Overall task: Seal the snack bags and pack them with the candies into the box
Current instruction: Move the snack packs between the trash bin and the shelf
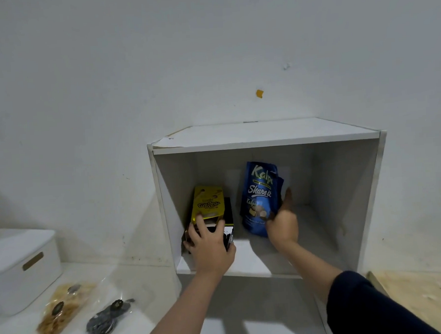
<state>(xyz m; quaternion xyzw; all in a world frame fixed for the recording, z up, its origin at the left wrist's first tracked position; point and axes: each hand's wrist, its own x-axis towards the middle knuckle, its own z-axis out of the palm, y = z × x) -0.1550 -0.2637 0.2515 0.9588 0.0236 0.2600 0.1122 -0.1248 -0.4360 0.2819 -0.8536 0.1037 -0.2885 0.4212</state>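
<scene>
White open-front cube shelf (264,139): your left hand (209,246) grips the black-and-gold carton (211,213), your right hand (281,225) pinches the blue pouch (258,198). Two clear snack bags (61,310) wait on the table (144,285), white lidded box (20,264) unpacked.

blue pouch (259,198): glossy plastic film
yellow pouch (209,204): shiny foil look
cubby shelf (264,141): matt white laminate
lidded bin (20,264): smooth matt plastic
</scene>
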